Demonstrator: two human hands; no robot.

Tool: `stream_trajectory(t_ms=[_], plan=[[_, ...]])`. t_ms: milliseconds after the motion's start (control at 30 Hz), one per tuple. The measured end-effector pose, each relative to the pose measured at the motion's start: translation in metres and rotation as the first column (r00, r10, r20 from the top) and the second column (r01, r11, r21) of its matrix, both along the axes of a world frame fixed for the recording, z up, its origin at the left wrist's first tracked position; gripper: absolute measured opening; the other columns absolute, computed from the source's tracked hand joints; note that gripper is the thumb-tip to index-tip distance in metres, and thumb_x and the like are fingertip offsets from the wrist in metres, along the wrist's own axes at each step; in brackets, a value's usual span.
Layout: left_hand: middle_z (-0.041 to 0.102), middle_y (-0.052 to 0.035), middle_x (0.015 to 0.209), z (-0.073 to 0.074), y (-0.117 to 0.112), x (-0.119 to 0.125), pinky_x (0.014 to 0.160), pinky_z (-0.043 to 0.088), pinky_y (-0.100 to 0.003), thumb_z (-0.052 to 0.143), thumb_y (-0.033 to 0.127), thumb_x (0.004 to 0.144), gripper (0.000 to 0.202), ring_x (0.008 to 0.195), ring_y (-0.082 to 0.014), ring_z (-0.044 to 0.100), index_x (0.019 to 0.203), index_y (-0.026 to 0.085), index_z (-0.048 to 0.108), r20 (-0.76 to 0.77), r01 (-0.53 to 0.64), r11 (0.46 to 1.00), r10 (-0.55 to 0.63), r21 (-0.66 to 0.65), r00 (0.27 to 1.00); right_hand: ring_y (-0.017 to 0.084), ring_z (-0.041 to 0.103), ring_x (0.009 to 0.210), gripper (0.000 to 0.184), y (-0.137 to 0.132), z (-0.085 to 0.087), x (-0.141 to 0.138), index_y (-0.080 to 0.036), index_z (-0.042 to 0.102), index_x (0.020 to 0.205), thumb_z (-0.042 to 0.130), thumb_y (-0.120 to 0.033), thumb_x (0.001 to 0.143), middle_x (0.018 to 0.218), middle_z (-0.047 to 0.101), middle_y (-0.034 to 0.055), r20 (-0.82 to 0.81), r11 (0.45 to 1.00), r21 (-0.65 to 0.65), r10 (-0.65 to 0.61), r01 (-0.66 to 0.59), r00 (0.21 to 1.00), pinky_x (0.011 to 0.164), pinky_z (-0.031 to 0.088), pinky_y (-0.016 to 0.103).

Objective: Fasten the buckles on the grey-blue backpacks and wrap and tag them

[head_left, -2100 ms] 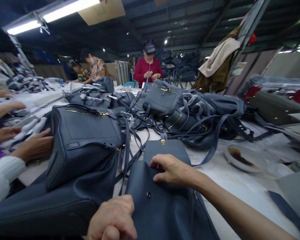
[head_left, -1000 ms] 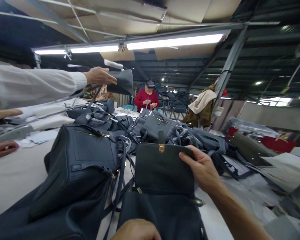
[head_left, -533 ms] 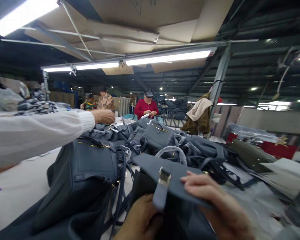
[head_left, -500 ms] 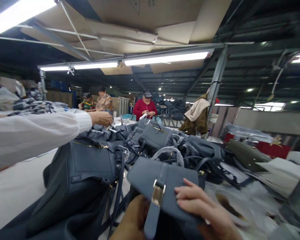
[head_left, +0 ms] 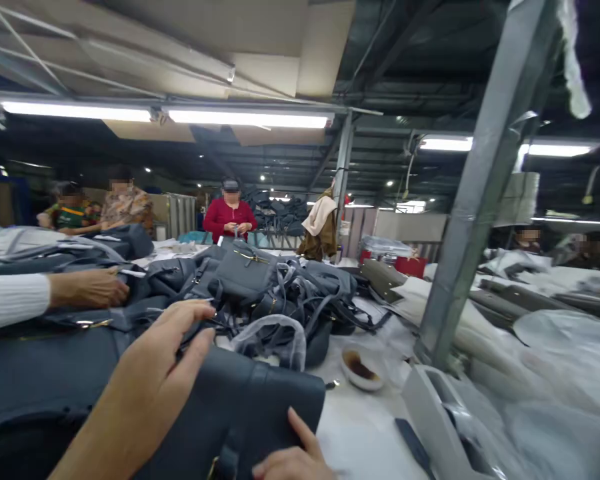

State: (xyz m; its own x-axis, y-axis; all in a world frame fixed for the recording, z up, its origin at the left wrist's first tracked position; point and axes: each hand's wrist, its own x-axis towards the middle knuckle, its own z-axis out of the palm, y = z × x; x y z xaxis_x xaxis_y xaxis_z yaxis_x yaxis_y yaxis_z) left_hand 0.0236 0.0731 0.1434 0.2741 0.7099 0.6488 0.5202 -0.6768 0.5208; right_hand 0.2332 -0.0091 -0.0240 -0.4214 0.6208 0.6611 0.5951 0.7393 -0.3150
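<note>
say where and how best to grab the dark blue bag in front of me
Probably by what looks like its plastic-wrapped handle, from above and the right: the loop stands up in an arch, leaving a gap for fingers. The left hand partly covers the bag on the left, and heaped bags crowd the far side.

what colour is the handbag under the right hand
The handbag is dark slate blue, clearest in the head view.

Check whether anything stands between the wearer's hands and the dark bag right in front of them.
Nothing visible does. The right hand lies at the front of the dark bag, and the left hand is over its left part; palm contact is hidden. The wrapped handle stands beyond the bag's top edge.
</note>
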Motion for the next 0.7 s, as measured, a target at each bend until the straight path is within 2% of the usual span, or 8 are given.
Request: stream_trajectory(t_ms=[167, 367, 433, 500, 567, 600, 633, 700], plan=[[0.067, -0.0097, 0.115, 0.008, 0.019, 0.042, 0.099, 0.044, -0.040, 0.045, 0.044, 0.084, 0.044, 0.111, -0.0282, 0.060, 0.114, 0.019, 0.062, -0.405, 0.257, 0.945, -0.319, -0.200, 0.857, 0.006, 0.067, 0.106, 0.024, -0.023, 0.031, -0.005, -0.027, 0.065, 0.099, 0.044, -0.038, 0.100, 0.101, 0.077, -0.0036, 0.034, 0.999, -0.047, -0.003, 0.005, 0.999, 0.118, 0.003, 0.031], [0.058, -0.0128, 0.132, -0.005, 0.049, 0.069, 0.101, 0.040, -0.037, 0.050, 0.044, 0.082, 0.059, 0.120, -0.0286, 0.053, 0.133, 0.013, 0.050, -0.368, 0.373, 0.871, -0.476, -0.320, 0.798, 0.008, 0.064, 0.109, 0.033, -0.042, 0.064, -0.001, -0.021, 0.065, 0.088, 0.040, -0.037, 0.101, 0.097, 0.076, 0.0003, 0.073, 1.000, -0.013, -0.007, 0.008, 0.997, 0.120, 0.007, 0.037], [0.069, -0.0068, 0.104, -0.003, 0.053, 0.081, 0.086, 0.046, -0.031, 0.048, 0.044, 0.084, 0.044, 0.096, -0.0238, 0.062, 0.114, 0.015, 0.062, -0.328, 0.463, 0.797, -0.588, -0.387, 0.739, 0.011, 0.064, 0.112, 0.029, -0.047, 0.070, 0.004, -0.021, 0.067, 0.089, 0.044, -0.036, 0.100, 0.100, 0.076, 0.0024, 0.066, 0.995, -0.092, 0.038, -0.032, 0.997, 0.120, 0.009, 0.040], [0.062, 0.0007, 0.070, 0.001, 0.057, 0.092, 0.065, 0.043, -0.025, 0.045, 0.046, 0.084, 0.035, 0.068, -0.0174, 0.057, 0.086, 0.017, 0.064, -0.264, 0.503, 0.741, -0.646, -0.445, 0.716, 0.016, 0.060, 0.120, 0.019, -0.054, 0.072, 0.020, -0.024, 0.069, 0.096, 0.053, -0.033, 0.096, 0.116, 0.071, 0.0067, -0.027, 0.982, -0.187, 0.029, -0.033, 0.999, 0.119, 0.018, 0.042], [0.049, 0.0045, 0.057, 0.004, 0.063, 0.097, 0.054, 0.035, -0.024, 0.046, 0.049, 0.082, 0.034, 0.056, -0.0137, 0.046, 0.070, 0.018, 0.056, -0.192, 0.488, 0.752, -0.611, -0.442, 0.768, 0.022, 0.057, 0.123, 0.021, -0.061, 0.064, 0.052, -0.027, 0.069, 0.106, 0.054, -0.035, 0.093, 0.131, 0.063, 0.0104, -0.239, 0.960, -0.253, -0.179, 0.117, 0.954, 0.110, 0.039, 0.040], [0.045, 0.0055, 0.055, 0.006, 0.066, 0.097, 0.053, 0.031, -0.023, 0.047, 0.049, 0.081, 0.033, 0.054, -0.0129, 0.042, 0.067, 0.019, 0.053, -0.153, 0.470, 0.776, -0.571, -0.420, 0.807, 0.024, 0.058, 0.121, 0.027, -0.064, 0.055, 0.073, -0.026, 0.067, 0.113, 0.051, -0.035, 0.093, 0.130, 0.063, 0.0121, -0.326, 0.911, -0.318, -0.364, 0.262, 0.873, 0.101, 0.048, 0.039], [0.044, 0.0059, 0.055, 0.008, 0.070, 0.096, 0.052, 0.029, -0.024, 0.049, 0.048, 0.080, 0.032, 0.054, -0.0124, 0.040, 0.065, 0.019, 0.051, -0.108, 0.458, 0.798, -0.534, -0.392, 0.838, 0.024, 0.065, 0.109, 0.031, -0.066, 0.042, 0.095, -0.025, 0.068, 0.112, 0.043, -0.033, 0.094, 0.121, 0.068, 0.0121, -0.299, 0.800, -0.414, -0.569, 0.433, 0.766, 0.090, 0.054, 0.038], [0.043, 0.0063, 0.055, 0.013, 0.075, 0.090, 0.053, 0.028, -0.024, 0.052, 0.048, 0.078, 0.032, 0.055, -0.0118, 0.038, 0.063, 0.020, 0.048, 0.031, 0.461, 0.816, -0.482, -0.348, 0.876, 0.026, 0.070, 0.089, 0.030, -0.064, 0.007, 0.138, -0.021, 0.072, 0.097, 0.046, -0.027, 0.085, 0.097, 0.075, 0.0126, 0.006, 0.503, -0.459, -0.822, 0.732, 0.569, 0.079, 0.057, 0.038]])
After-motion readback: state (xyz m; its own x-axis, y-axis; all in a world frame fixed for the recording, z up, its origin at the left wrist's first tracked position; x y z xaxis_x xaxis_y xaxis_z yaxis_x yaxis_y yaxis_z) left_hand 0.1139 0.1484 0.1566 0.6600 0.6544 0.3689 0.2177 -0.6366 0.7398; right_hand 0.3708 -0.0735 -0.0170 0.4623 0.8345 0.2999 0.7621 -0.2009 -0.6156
